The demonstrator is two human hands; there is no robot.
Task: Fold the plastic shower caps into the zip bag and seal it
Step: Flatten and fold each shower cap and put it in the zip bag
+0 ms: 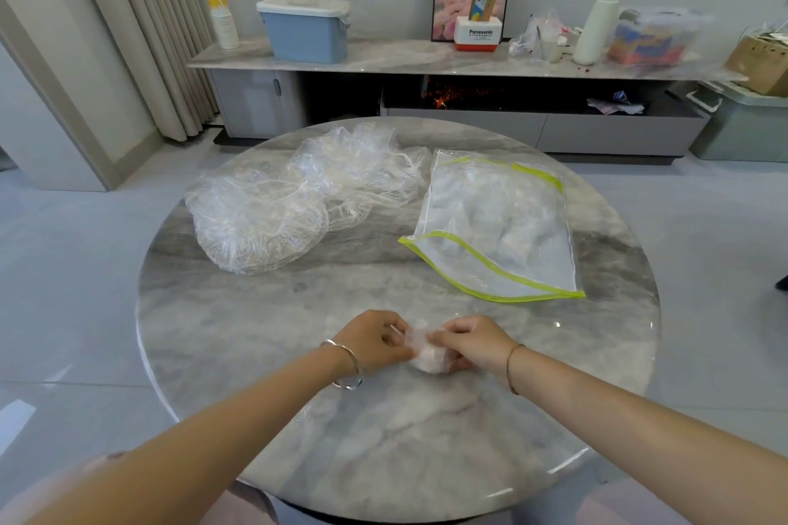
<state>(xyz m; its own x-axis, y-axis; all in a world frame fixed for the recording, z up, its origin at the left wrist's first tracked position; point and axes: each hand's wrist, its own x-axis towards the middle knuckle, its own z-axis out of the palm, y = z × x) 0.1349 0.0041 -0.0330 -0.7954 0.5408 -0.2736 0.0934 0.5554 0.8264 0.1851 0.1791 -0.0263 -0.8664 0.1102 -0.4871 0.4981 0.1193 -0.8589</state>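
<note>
While both my hands, left hand (377, 339) and right hand (471, 341), pinch a folded cap (426, 354) at lower centre on the table (264, 354), loose caps (298, 196) wait upper left; the bag (499, 226) lies open, unsealed. Its contents look blurred; I can't count them.

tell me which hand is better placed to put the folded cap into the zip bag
Right, probably. The zip bag lies on the right hand's side, mouth toward it; the left hand would cross over. Both hold the folded cap.
</note>
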